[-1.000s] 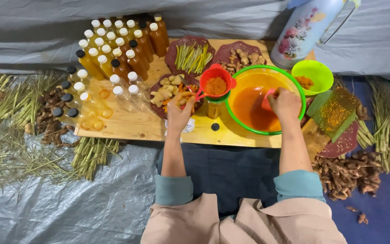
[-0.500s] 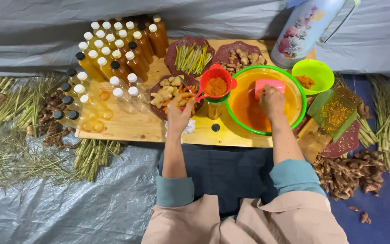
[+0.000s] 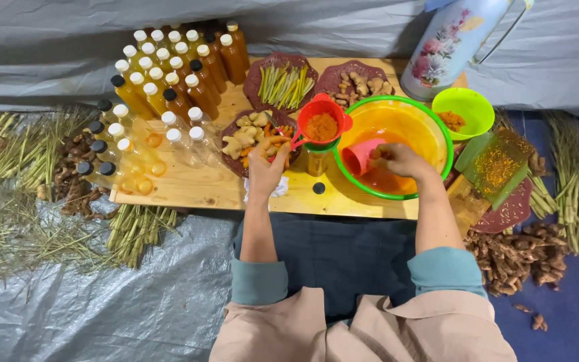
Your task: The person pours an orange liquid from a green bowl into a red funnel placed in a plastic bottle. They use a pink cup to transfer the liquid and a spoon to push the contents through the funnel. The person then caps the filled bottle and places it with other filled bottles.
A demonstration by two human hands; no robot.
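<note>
My right hand (image 3: 400, 161) holds a small pink cup (image 3: 358, 158) tilted on its side inside a large green-rimmed bowl (image 3: 437, 127) of orange liquid. My left hand (image 3: 267, 167) grips the handle of a red strainer (image 3: 321, 122) full of orange pulp, which rests on top of a bottle (image 3: 316, 161) standing on the wooden board (image 3: 202, 188). Just left of that hand lies a dark red plate (image 3: 249, 137) of sliced roots.
Many filled and several empty capped bottles (image 3: 169, 74) crowd the board's left side. Plates of lemongrass (image 3: 281, 84) and ginger (image 3: 362, 82), a flowered thermos jug (image 3: 447, 47), a small green bowl (image 3: 464, 110) and a grater (image 3: 497, 164) stand around. Lemongrass bundles (image 3: 135, 228) and roots (image 3: 517, 255) lie on the tarp.
My right hand has moved leftward inside the big bowl, dipping the pink cup toward the liquid near the bowl's left side. My left hand has stayed by the strainer.
</note>
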